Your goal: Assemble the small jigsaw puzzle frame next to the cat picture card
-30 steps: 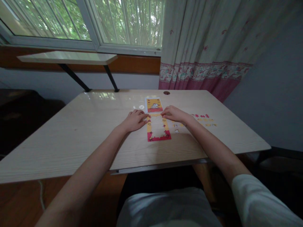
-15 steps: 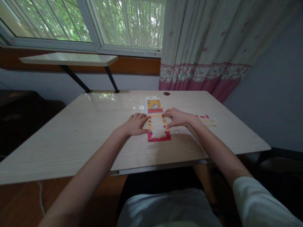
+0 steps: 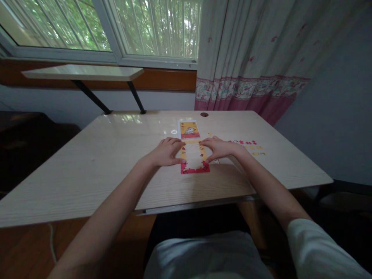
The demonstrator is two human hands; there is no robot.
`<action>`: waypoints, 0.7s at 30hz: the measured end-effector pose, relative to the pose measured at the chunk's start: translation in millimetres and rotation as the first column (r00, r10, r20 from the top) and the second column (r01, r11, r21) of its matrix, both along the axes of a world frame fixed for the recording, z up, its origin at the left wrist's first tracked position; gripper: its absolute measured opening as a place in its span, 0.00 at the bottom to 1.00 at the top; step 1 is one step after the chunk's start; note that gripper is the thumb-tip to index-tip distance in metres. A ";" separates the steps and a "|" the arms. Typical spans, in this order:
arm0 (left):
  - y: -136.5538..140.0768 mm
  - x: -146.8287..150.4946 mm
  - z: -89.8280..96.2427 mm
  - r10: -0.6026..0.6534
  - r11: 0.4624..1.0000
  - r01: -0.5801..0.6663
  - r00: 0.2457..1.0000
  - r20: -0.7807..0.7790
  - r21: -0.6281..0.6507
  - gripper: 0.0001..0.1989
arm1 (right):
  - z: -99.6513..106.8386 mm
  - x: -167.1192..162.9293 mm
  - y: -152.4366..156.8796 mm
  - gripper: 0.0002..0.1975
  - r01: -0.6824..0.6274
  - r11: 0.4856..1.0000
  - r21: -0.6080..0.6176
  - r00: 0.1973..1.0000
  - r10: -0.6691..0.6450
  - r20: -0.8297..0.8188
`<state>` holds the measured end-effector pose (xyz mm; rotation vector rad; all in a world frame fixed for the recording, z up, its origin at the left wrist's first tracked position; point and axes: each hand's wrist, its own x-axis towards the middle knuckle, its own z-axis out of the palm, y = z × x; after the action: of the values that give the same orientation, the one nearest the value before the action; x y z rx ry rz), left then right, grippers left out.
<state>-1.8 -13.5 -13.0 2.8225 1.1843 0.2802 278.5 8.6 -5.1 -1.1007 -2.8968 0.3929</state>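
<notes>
A rectangular jigsaw puzzle border lies flat on the desk, yellow along its sides and red at the near end. Bare desk shows through its middle. My left hand rests at its left side, with thumb and fingers apart and their tips touching the edge. On the opposite side, my right hand likewise has thumb and fingertips spread along the right edge. A picture card with a white animal on yellow and red lies just beyond the border. Some loose pieces are partly hidden by my right hand.
Several loose red puzzle pieces lie in a row on the right of the desk, with yellow and white pieces nearer. A small raised shelf stands at the back left. A cable hole is near the back edge.
My right thumb has slid down the border's right edge toward the red end, and the right hand has shifted slightly, showing more loose pieces behind it. My left hand stays at the left edge.
</notes>
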 end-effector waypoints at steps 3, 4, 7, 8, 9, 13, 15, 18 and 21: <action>0.0 -0.1 -0.8 -0.012 1.000 0.012 1.000 -0.009 -0.028 0.43 | 0.7 -0.1 -0.9 0.45 0.008 1.000 -0.012 1.000 -0.008 0.006; 0.0 -0.1 -1.4 -0.010 0.999 0.010 1.000 -0.014 -0.040 0.43 | 1.0 -0.3 -1.5 0.46 0.014 1.000 -0.014 1.000 -0.014 0.010; -0.3 0.1 -2.1 0.001 0.998 -0.003 1.000 -0.023 -0.067 0.44 | 1.1 -0.8 -2.8 0.47 0.021 1.000 -0.020 1.000 -0.021 0.007; -0.6 0.2 -1.7 0.006 0.997 -0.007 1.000 -0.025 -0.071 0.44 | 0.7 -1.0 -3.0 0.47 0.019 1.000 -0.022 1.000 -0.019 0.002; -1.0 0.2 -0.9 0.013 0.997 -0.015 1.000 -0.026 -0.072 0.45 | 0.2 -1.2 -3.1 0.47 0.017 1.000 -0.024 1.000 -0.017 -0.002; -2.2 -0.7 4.0 0.044 0.997 -0.046 0.998 -0.038 -0.063 0.43 | 0.1 -1.5 -2.7 0.46 0.015 1.000 -0.024 1.000 -0.015 -0.003; -2.3 -1.6 6.2 0.054 0.997 -0.057 0.997 -0.046 -0.054 0.41 | 4.4 1.6 -1.6 0.43 0.006 1.000 -0.021 1.000 -0.006 -0.016; -1.7 -2.9 8.0 0.049 0.998 -0.050 0.998 -0.040 -0.032 0.37 | 18.9 16.1 2.7 0.34 0.036 0.999 -0.011 0.997 -0.036 -0.065; -0.2 -2.9 8.0 0.017 1.000 -0.017 1.000 -0.001 0.001 0.28 | 36.7 45.1 10.7 0.25 0.171 0.984 -0.058 0.978 -0.176 -0.111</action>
<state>-4.7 -13.7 -5.1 2.8146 1.2092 0.2810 323.6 19.3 31.6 -1.2801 -2.6786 0.5047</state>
